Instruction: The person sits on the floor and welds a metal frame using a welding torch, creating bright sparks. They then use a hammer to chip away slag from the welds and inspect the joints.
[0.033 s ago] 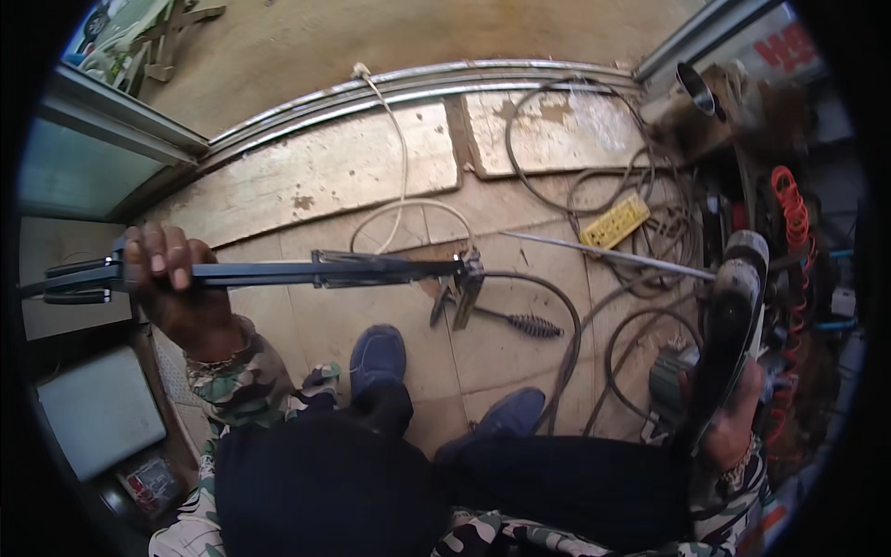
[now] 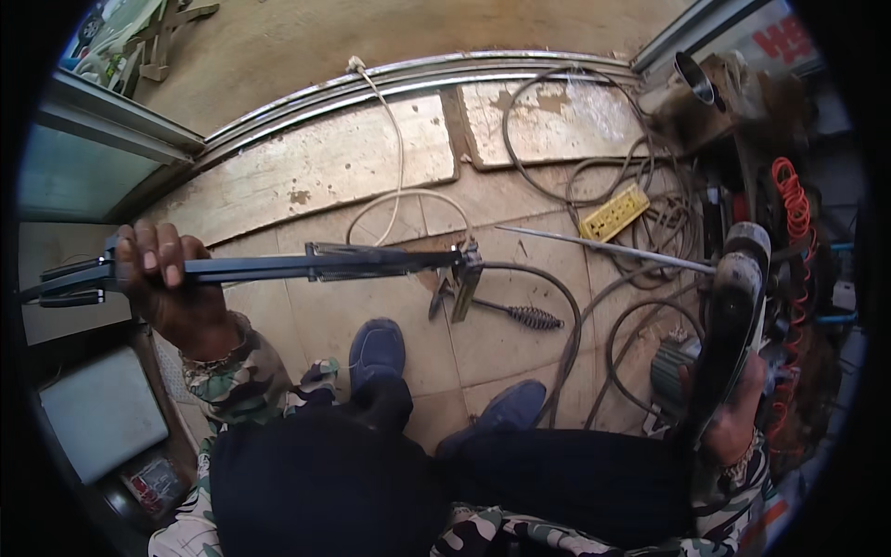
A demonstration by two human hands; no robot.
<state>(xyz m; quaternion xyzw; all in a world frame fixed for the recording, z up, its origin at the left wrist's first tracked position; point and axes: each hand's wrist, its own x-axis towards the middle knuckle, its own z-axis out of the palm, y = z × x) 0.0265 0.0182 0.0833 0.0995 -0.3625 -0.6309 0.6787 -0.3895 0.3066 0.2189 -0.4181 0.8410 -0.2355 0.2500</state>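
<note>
My left hand (image 2: 176,288) is wrapped round a long, narrow dark metal frame (image 2: 269,269) with several parallel bars, held level across the view. At its right end sits a brass-coloured clamp (image 2: 469,278), where a dark cable meets it. On the right, my right hand (image 2: 738,408) is closed round a black electrode holder (image 2: 729,325) with a worn grey head. From that head a thin welding rod (image 2: 613,249) points left, its tip apart from the frame. Below the clamp, a chipping hammer (image 2: 534,317) with a coiled spring handle lies on the tiles.
A yellow power strip (image 2: 614,213) lies among looped cables (image 2: 668,232). Two pale slabs (image 2: 334,162) border the metal door track (image 2: 418,74). A red coiled hose (image 2: 794,204) hangs at the right. A pale box (image 2: 102,413) stands at the left. Blue shoes (image 2: 378,348) are on the floor.
</note>
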